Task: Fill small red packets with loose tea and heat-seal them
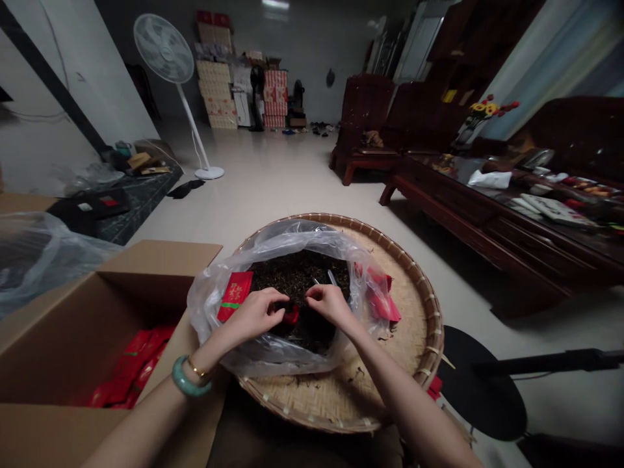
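A round woven bamboo tray [414, 286] lies in front of me and carries a clear plastic bag [273, 247] full of dark loose tea leaves [292, 273]. My left hand [256, 313] and my right hand [329, 302] meet over the leaves, fingers pinched together on a small red packet [291, 316] between them. A metal scoop or tongs [330, 278] pokes out of the leaves just beyond my right hand. Another red packet [234, 294] leans inside the bag at the left. More red packets [383, 299] lie under the bag's right side.
An open cardboard box [73, 338] with several red packets [131, 370] stands at my left. A dark wooden coffee table [487, 214] and chairs are at the right. A standing fan [166, 52] and stacked boxes [219, 91] are far back. A black round base [482, 390] sits at the lower right.
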Demonstrator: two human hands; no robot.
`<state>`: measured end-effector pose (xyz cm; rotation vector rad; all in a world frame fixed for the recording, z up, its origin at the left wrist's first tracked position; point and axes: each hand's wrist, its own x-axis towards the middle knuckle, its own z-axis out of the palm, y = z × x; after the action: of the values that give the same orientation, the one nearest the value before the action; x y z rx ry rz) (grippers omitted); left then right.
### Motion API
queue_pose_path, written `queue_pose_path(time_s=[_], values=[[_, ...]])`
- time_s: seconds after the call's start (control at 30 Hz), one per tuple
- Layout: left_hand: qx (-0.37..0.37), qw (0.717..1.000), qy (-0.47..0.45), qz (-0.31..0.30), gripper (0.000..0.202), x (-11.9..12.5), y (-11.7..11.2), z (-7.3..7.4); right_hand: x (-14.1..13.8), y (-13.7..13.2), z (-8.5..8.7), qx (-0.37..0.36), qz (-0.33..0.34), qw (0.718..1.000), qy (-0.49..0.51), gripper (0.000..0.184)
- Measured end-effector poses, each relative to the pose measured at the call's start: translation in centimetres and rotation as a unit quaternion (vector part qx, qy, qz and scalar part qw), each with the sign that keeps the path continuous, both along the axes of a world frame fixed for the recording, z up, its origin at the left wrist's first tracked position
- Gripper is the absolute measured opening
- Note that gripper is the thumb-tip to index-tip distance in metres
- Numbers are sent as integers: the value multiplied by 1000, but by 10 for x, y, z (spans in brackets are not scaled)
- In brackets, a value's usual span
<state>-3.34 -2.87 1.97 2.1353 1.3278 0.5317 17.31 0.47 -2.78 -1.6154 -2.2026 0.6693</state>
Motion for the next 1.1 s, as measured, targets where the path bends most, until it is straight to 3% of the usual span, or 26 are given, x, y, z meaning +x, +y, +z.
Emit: queue_pose_path(time_s=[0.13, 0.23, 0.37, 0.57, 0.7, 0.9, 1.1], values=[[5, 1000, 0, -6, 31, 3, 1, -1, 2, -7, 20, -30, -28, 969, 243, 16], [12, 1000, 3, -13, 31, 4, 2, -1, -8, -17, 35, -25, 8, 958, 285, 16], [23, 1000, 0, -11, 30, 4, 1, -2, -20, -26, 45, 9, 56, 964, 262, 17], [19, 1000, -7, -4, 29, 3, 0, -1, -17, -29, 46, 48, 57, 967, 242, 17], [13, 1000, -10, -3, 28, 2, -3, -1, -11, -32, 41, 72, 65, 976, 198, 21], [14, 999, -37, -25, 23, -2, -9, -3, -9, -43, 23, 78, 155, 969, 174, 43], [40, 997, -29, -67, 24, -7, -12, -3, -13, -51, 15, 175, 155, 971, 47, 21]])
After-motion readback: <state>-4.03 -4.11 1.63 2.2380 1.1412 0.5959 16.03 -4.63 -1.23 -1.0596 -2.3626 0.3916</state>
